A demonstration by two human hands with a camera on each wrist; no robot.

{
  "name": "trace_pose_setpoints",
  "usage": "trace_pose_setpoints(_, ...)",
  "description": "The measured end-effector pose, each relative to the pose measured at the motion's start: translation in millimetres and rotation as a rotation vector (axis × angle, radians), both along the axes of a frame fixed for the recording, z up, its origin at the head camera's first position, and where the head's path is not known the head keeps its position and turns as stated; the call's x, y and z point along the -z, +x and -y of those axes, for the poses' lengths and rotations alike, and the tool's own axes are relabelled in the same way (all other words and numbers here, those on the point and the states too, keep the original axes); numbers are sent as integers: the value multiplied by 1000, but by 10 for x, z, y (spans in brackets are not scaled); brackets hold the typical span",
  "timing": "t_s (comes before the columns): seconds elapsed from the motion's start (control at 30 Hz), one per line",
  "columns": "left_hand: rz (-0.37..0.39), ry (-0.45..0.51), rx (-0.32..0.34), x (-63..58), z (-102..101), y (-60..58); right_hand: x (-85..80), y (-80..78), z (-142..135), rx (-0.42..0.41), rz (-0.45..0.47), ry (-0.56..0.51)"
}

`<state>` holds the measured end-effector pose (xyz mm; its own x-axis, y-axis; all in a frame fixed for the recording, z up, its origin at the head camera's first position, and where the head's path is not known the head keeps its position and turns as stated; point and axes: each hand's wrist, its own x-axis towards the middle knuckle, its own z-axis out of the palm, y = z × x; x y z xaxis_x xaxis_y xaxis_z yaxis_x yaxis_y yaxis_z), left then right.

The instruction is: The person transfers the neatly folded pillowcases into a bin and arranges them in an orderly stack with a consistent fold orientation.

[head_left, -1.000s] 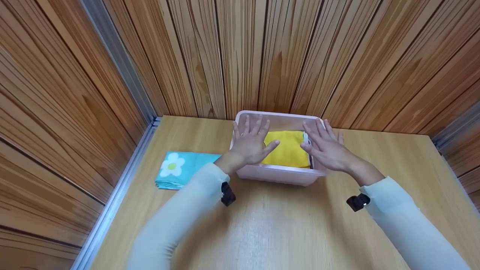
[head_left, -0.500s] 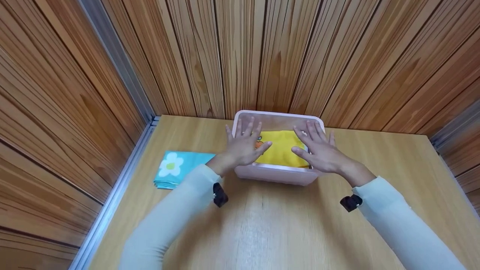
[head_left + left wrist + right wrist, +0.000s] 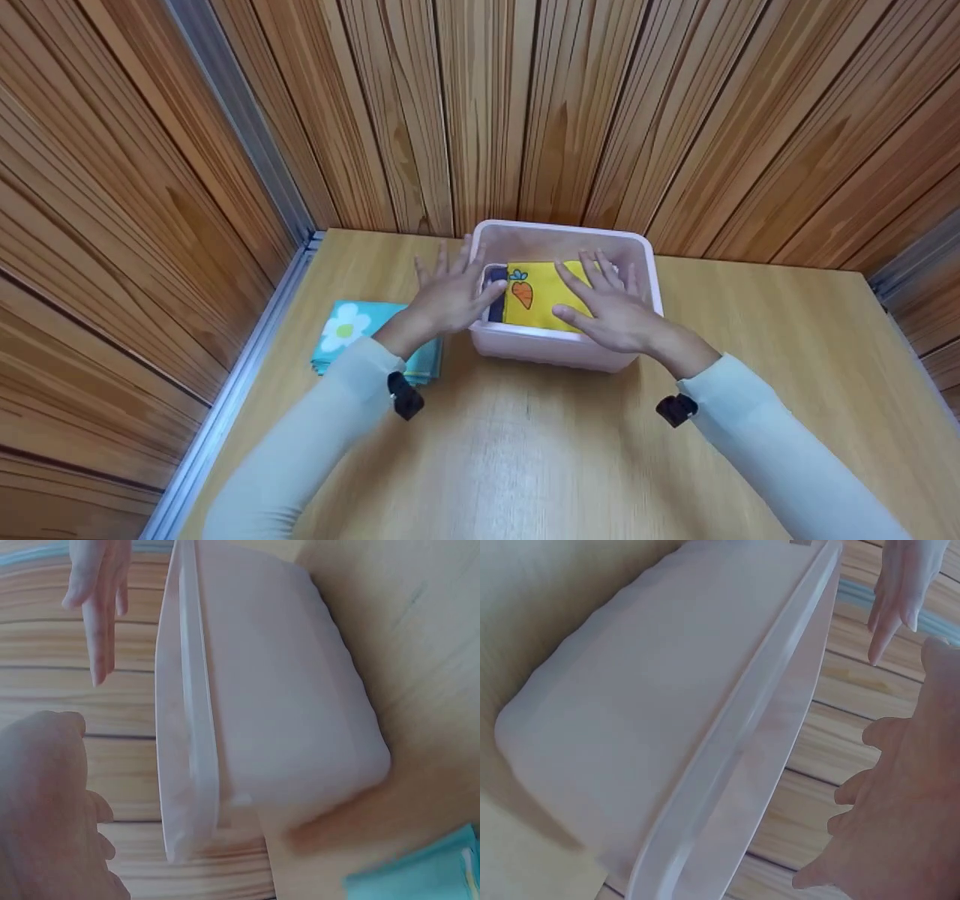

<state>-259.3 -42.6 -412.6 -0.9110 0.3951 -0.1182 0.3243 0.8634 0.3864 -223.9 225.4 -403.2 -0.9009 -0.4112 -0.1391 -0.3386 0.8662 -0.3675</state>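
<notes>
A pale pink plastic bin (image 3: 555, 349) stands near the back wall. Inside it lies a folded yellow cloth (image 3: 547, 296) with a carrot print, beside a dark blue folded edge (image 3: 496, 296) at the left. My left hand (image 3: 450, 296), fingers spread, hovers at the bin's left rim and holds nothing. Over the right part of the yellow cloth is my right hand (image 3: 615, 311), also spread and holding nothing; it hides part of the cloth. Both wrist views show the hands above the level of the bin's rim.
A folded turquoise cloth (image 3: 390, 311) with a white flower lies on the wooden table (image 3: 517, 450) left of the bin, partly behind my left wrist. Wood-panelled walls (image 3: 555, 112) rise behind and at both sides, with a metal rail (image 3: 225, 405) along the left edge.
Both hands have moved left, spread throughout. The left went from over the bin to its left rim, uncovering the carrot print and dark blue edge; the right moved over the yellow cloth.
</notes>
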Motion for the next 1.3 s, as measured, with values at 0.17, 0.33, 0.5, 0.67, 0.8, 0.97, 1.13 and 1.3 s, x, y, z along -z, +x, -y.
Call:
trace_pose_setpoints(0.17,41,52,-49,31,205,21,-18,50,155,-33,2,-20)
trace_pose_setpoints(0.33,89,85,-92,75,398,46,-26,126,324,-66,20,-18)
trace_pose_setpoints(0.5,112,105,-122,126,561,53,-20,163,474,-115,30,-36)
trace_pose_setpoints(0.67,121,108,-122,198,719,78,27,186,590,-134,43,-46)
trace_pose_setpoints(0.8,114,109,-122,277,847,110,78,204,695,-132,52,-51)
trace_pose_setpoints(0.97,117,107,-142,361,988,150,139,231,839,-156,45,-62)
trace_pose_setpoints(1.13,115,130,-159,432,1127,150,183,256,969,-197,43,-68)
trace_pose_setpoints(1.3,119,153,-192,509,1297,144,220,303,1103,-224,45,-66)
